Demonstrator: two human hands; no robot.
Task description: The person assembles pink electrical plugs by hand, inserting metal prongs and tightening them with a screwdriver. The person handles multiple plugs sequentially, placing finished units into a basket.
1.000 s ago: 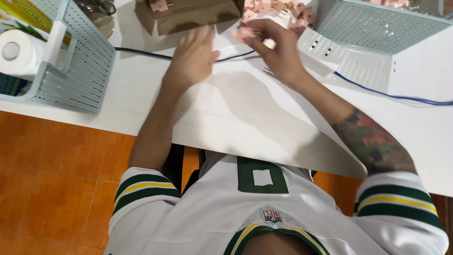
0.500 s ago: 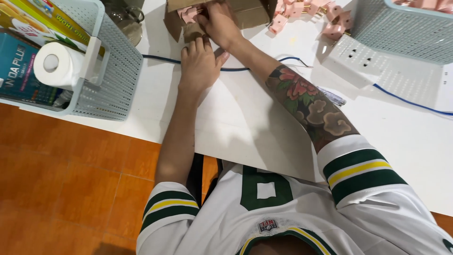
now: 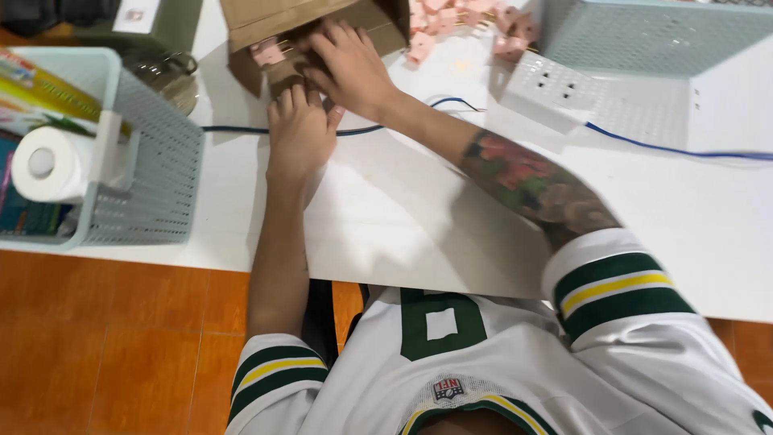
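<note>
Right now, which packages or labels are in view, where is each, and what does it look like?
Brown cardboard box: top centre, open, both hands at its mouth.
Pink packets: top, right of the box, small, heaped.
Yellow package: far left, in the pale mesh basket, flat.
White label: top left, small rectangle on a dark box.

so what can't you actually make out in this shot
- Head view: what the right hand grips inside the brown cardboard box; the fingers and box flap cover it.
- Left hand: its fingertips curl at the box edge, so any hold is unclear.
- The box's top is cut off by the frame edge.
- Pink clips: blurred, too small to count.
- Grey basket: its wall hides the contents behind the paper roll.
</note>
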